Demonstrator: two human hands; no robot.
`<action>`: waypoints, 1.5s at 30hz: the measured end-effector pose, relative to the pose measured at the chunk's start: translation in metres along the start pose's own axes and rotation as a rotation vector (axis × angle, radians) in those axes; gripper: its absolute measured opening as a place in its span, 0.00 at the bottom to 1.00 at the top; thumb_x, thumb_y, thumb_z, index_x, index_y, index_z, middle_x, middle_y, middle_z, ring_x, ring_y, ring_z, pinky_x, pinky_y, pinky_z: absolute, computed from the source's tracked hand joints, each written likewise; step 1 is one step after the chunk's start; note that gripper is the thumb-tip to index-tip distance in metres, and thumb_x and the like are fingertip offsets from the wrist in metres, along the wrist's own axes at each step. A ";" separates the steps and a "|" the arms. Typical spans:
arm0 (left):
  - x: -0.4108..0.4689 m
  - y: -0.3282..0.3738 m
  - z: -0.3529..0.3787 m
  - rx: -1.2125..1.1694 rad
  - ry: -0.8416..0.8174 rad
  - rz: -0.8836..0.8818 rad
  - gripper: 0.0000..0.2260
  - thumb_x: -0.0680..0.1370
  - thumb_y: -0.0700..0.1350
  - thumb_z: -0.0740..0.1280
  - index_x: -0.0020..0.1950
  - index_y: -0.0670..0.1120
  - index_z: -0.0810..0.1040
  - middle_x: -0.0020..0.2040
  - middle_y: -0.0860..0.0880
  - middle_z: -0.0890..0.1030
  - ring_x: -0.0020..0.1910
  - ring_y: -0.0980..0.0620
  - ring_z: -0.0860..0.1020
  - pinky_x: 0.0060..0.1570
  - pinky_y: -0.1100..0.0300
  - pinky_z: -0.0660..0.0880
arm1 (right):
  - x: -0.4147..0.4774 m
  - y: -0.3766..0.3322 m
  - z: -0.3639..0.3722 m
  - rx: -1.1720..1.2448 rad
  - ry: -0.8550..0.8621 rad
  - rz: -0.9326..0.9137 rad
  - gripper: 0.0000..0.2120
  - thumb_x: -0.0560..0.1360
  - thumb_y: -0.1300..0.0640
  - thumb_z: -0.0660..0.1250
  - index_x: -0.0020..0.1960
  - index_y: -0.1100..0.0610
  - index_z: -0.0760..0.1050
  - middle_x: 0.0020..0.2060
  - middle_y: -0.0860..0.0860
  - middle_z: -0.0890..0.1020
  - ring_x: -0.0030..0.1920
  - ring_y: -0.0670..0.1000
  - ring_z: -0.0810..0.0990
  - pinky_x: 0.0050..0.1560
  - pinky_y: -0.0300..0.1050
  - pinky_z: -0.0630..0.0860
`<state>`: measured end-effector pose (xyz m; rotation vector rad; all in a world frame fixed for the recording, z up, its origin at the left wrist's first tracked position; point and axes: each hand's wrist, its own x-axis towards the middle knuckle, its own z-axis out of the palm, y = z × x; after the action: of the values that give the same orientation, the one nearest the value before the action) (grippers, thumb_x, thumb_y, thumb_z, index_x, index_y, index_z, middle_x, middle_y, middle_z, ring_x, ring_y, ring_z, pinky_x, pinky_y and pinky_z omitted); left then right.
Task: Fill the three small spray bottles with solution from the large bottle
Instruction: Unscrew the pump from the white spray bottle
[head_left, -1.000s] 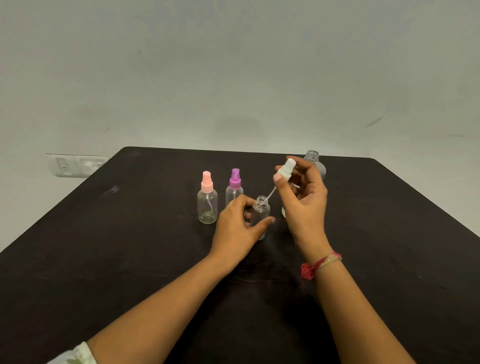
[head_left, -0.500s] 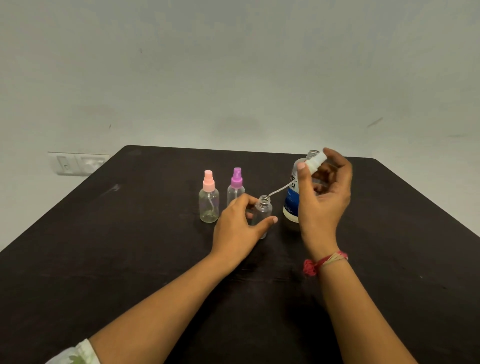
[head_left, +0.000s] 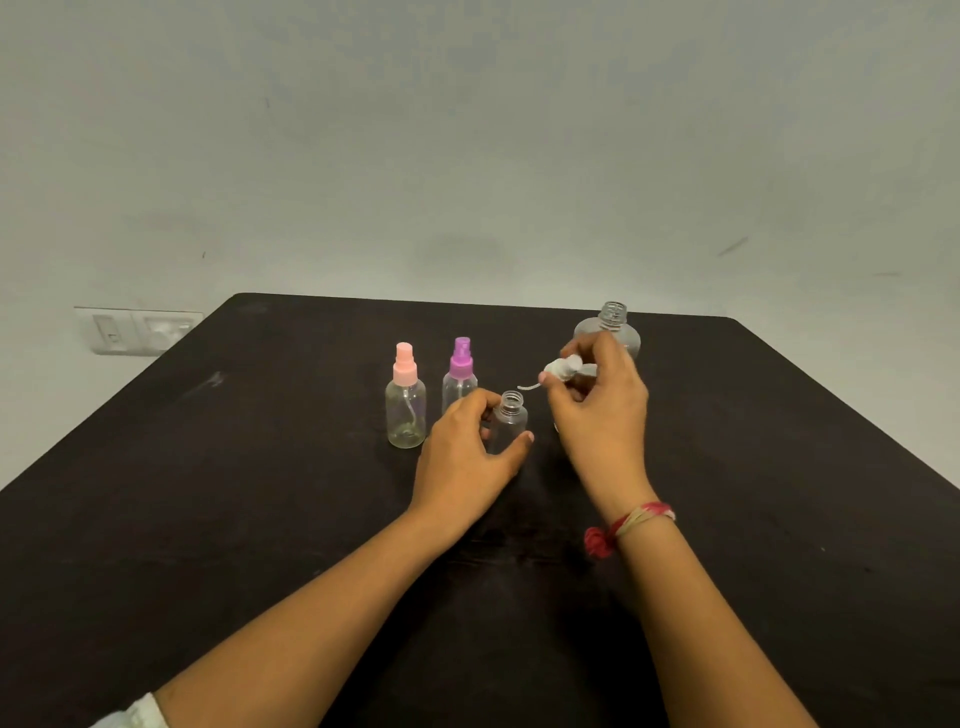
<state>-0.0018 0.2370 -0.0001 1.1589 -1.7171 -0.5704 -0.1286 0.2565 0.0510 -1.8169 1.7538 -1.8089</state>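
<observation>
Left hand (head_left: 462, 457): thumb and fingers curled round the small clear plastic bottle with an open threaded neck (head_left: 509, 422). The thumb lies across the near side low on the body and the fingertips wrap the far left side. The bottle stands upright on the matte black table (head_left: 208, 519); whether it holds any liquid cannot be told.

Right hand (head_left: 602, 415): fingertips pinch the white plastic spray pump head (head_left: 563, 368), held roughly sideways in the air. Its thin white dip tube (head_left: 525, 387) points left, with the tip just above and right of the open neck, outside it.

Directly behind the right hand stands the large clear plastic bottle with an uncapped threaded neck (head_left: 613, 317). Only the neck and rounded shoulders show, since the hand blocks the body.

Left of the held bottle stands the small clear bottle with a purple spray cap (head_left: 460, 376), its lower body partly hidden by the left-hand fingers. Further left, apart from the hand, is the small clear bottle with a pink spray cap (head_left: 406, 410), its dip tube visible inside. Both are upright and capped.

Other items: a red-and-cream thread band (head_left: 631, 522) on the right wrist, a pale sleeve edge (head_left: 135, 714) at the lower left, and a white wall switch plate (head_left: 137, 330) beyond the table's far left corner.
</observation>
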 end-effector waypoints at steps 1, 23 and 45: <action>0.000 0.000 0.000 -0.005 -0.001 -0.001 0.13 0.71 0.51 0.74 0.52 0.53 0.76 0.48 0.55 0.79 0.43 0.60 0.77 0.45 0.58 0.77 | -0.001 0.001 0.000 -0.087 -0.040 0.014 0.10 0.71 0.62 0.71 0.44 0.52 0.71 0.42 0.45 0.77 0.40 0.42 0.76 0.38 0.30 0.70; -0.002 -0.005 0.006 -0.156 -0.047 -0.020 0.31 0.70 0.36 0.75 0.66 0.52 0.65 0.51 0.52 0.75 0.49 0.57 0.79 0.48 0.67 0.77 | -0.010 0.010 0.009 -0.715 -0.478 0.141 0.09 0.76 0.60 0.63 0.55 0.57 0.68 0.48 0.55 0.79 0.47 0.57 0.78 0.39 0.47 0.73; -0.002 0.013 -0.009 0.223 0.148 0.254 0.20 0.68 0.41 0.73 0.55 0.47 0.67 0.51 0.54 0.69 0.50 0.53 0.69 0.45 0.64 0.66 | -0.005 -0.010 -0.007 -0.645 -0.256 0.112 0.05 0.74 0.57 0.65 0.49 0.51 0.72 0.39 0.48 0.74 0.41 0.52 0.75 0.37 0.44 0.69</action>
<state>0.0007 0.2454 0.0130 1.0833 -1.7951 -0.1369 -0.1257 0.2681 0.0569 -1.9571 2.4392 -0.9645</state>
